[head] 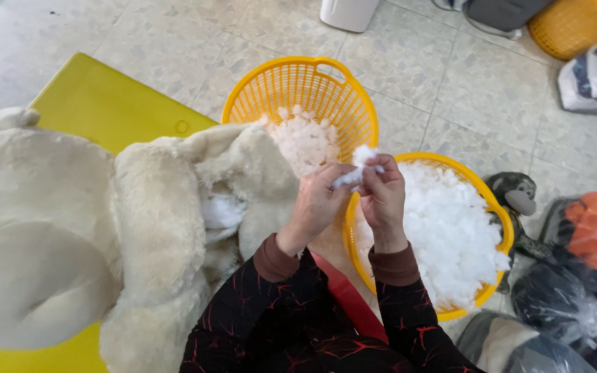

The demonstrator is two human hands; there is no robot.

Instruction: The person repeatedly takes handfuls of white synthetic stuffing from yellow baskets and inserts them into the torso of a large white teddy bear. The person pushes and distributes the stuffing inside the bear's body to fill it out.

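Between two yellow baskets, both hands pinch white stuffing.

A plush toy lies on the surface. Off its right edge, two stuffing-filled baskets stand on the floor.

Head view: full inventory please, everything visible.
plush toy skin: 1, cream, on yellow table, left
yellow table: 1, left edge
stuffing tuft: 1, white, pinched between both hands
baskets: 3, yellow; far one part-filled with stuffing, near one heaped with stuffing, third top right
monkey toy: 1, dark, floor, right of near basket
plastic bags: several, right, one with orange contents
white container: 1, top
left hand: holding tuft
right hand: holding tuft
sleeves: 2, black with red pattern
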